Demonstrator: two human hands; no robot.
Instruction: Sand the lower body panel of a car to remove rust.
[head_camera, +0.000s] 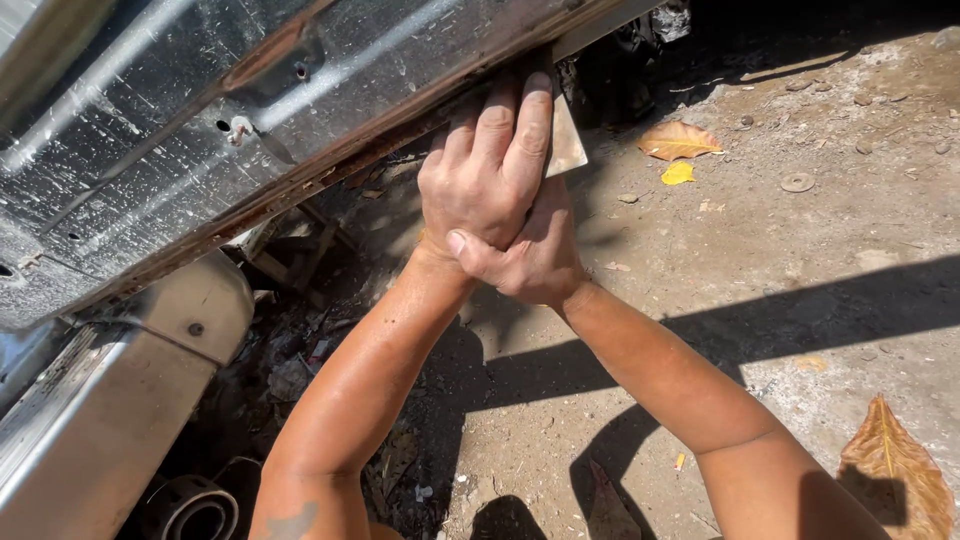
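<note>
Panel: scratched, dusty metal sheet (200, 110) fills the upper left, its rusty lower edge running as a diagonal from lower left to upper right.
Bumper: pale metal part (110, 400) lies below the panel at the left, over dark debris.
Ring: dark round piece (195, 510) sits at the bottom left, partly cut off by the frame.
Left hand: left hand (485, 170) lies on top, fingers pressed together and stretched up along the tool, tips reaching the panel's rusty edge.
Right hand: right hand (535, 255) sits beneath and just behind the left, wrapped round the tool's lower end; its thumb crosses the back of the left hand, and its other fingers are hidden.
Scraper: flat pale blade (565, 140) shows just right of the left fingers; its long axis runs up from the hands, pointing at the panel edge and meeting it, with the handle hidden in the grip.
Leaves: orange leaf (678, 140) and small yellow leaf (677, 173) lie on the dirt right of the blade; a large brown leaf (895, 470) is at the bottom right.
Ground: sunlit dirt (800, 230) with pebbles, crossed by arm shadows.
</note>
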